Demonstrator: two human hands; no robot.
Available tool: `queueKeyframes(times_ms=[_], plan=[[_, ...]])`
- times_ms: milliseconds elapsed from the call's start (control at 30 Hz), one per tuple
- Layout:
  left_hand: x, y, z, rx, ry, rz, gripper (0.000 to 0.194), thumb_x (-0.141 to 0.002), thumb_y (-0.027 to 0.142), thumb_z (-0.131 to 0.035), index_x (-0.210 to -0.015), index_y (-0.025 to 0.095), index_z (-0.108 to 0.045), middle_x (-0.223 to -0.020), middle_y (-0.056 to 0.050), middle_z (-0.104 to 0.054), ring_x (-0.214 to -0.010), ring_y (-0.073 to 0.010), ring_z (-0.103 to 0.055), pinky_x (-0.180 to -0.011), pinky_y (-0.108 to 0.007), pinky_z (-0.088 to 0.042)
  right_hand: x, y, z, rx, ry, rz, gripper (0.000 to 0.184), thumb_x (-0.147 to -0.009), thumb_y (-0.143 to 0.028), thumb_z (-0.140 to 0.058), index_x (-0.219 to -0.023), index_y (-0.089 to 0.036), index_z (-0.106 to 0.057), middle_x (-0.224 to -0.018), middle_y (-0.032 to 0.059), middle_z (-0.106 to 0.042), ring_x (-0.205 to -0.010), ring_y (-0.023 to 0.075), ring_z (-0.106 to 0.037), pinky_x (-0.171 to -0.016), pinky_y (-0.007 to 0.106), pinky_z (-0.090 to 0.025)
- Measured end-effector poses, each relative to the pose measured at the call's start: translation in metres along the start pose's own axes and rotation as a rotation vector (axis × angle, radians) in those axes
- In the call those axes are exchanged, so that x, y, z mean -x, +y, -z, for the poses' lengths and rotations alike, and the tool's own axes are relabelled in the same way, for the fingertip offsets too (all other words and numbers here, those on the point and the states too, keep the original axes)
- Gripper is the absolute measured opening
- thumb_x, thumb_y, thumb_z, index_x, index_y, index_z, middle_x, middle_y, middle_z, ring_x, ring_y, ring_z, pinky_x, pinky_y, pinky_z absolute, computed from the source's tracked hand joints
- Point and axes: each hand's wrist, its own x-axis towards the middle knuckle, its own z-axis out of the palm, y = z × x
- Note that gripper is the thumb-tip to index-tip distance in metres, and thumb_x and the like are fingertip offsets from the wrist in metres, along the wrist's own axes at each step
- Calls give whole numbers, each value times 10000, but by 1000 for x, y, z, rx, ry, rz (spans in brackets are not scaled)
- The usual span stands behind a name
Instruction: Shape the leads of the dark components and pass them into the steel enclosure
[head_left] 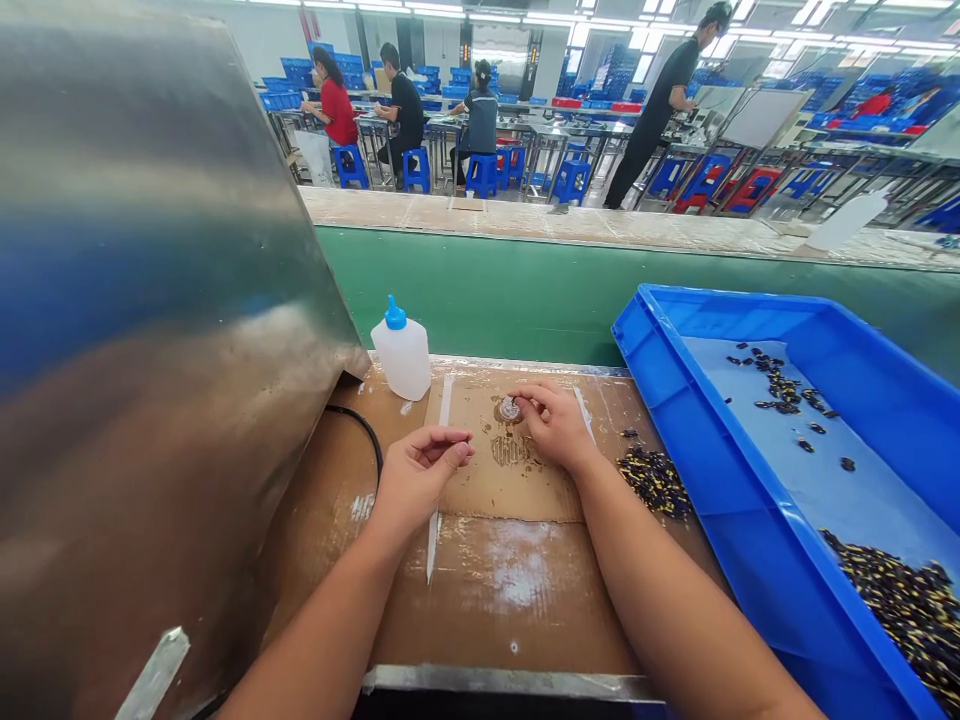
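My right hand (pixel 553 425) pinches at a small round silvery piece (pixel 510 408) lying on a brown cardboard sheet (pixel 510 490), and its fingertips touch the piece's edge. My left hand (pixel 424 470) hovers a little to the left with thumb and fingers closed together, and nothing shows between them. A dark smear of residue (pixel 514 450) marks the cardboard below the piece. A heap of small black-and-yellow parts (pixel 654 483) lies right of my right hand.
A white squeeze bottle with a blue cap (pixel 401 352) stands behind the cardboard. A blue plastic tray (pixel 750 470) at right holds many similar parts. A large steel panel (pixel 150 350) fills the left side, with a black cable (pixel 360 430) near it. Seated workers sit beyond a green partition (pixel 480 285).
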Motion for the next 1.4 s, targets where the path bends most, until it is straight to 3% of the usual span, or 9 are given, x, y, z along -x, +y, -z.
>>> queueKeyframes(times_ms=[333,533,667,833,967,1067,1167,1300,1400], plan=[[0,2,-3,103,20,9,331,-705,349,-927,-917,146,-774,-1003,-113,-777,-876,-160,-733,-817,-218,-587,0,0,0,49,3,65,210,-1009,-236,-558,-1075,-246,-757,-1017,74,-710,-971,225,-650,-781,353,-554],[-1,10,-4,375,25,120,336,-599,288,-991,-769,134,-747,-923,-112,-782,-770,-139,-742,-728,-167,-592,-2,-13,2,-22,233,-25,172,-988,-278,-601,-1054,-225,-750,-1000,55,-740,-856,182,-670,-690,298,-543],[1,15,-2,550,16,204,358,-542,267,-1018,-739,147,-744,-883,-95,-782,-732,-115,-734,-671,-118,-576,-1,-37,15,-136,324,-82,147,-953,-305,-658,-1014,-209,-751,-928,41,-748,-769,161,-677,-698,298,-552],[5,16,-2,619,-19,218,341,-564,275,-1013,-724,159,-736,-894,-79,-783,-714,-93,-722,-657,-101,-571,17,-85,26,-326,258,-110,119,-944,-287,-679,-1013,-218,-747,-951,37,-746,-827,163,-696,-737,301,-575],[6,15,-5,600,-48,172,319,-596,285,-1001,-761,176,-750,-884,-67,-782,-676,-84,-704,-617,-105,-563,39,-114,14,-475,199,-217,118,-944,-277,-695,-1032,-238,-763,-940,27,-761,-826,156,-713,-745,297,-605],[6,13,-6,560,-40,154,327,-591,298,-1003,-775,175,-763,-873,-66,-781,-683,-80,-703,-638,-102,-565,52,-122,0,-596,216,-255,155,-919,-260,-735,-1071,-247,-765,-957,24,-776,-841,160,-734,-764,302,-632],[6,12,-7,523,-23,148,335,-578,320,-1008,-763,172,-771,-860,-62,-778,-680,-78,-699,-657,-109,-571,60,-122,-10,-616,220,-201,185,-931,-245,-728,-1112,-258,-762,-993,33,-782,-852,172,-746,-765,321,-646],[8,11,-8,488,-14,147,334,-573,343,-1008,-762,184,-784,-858,-60,-779,-657,-75,-682,-671,-134,-579,66,-122,-14,-488,215,-42,215,-955,-186,-683,-1134,-278,-757,-1013,33,-779,-879,184,-741,-795,360,-635],[9,12,-10,467,-6,140,334,-553,348,-1014,-731,192,-779,-862,-58,-780,-647,-78,-672,-665,-154,-581,67,-124,-16,-435,261,-1,235,-935,-160,-701,-1130,-280,-754,-1018,29,-782,-901,190,-743,-810,374,-640]])
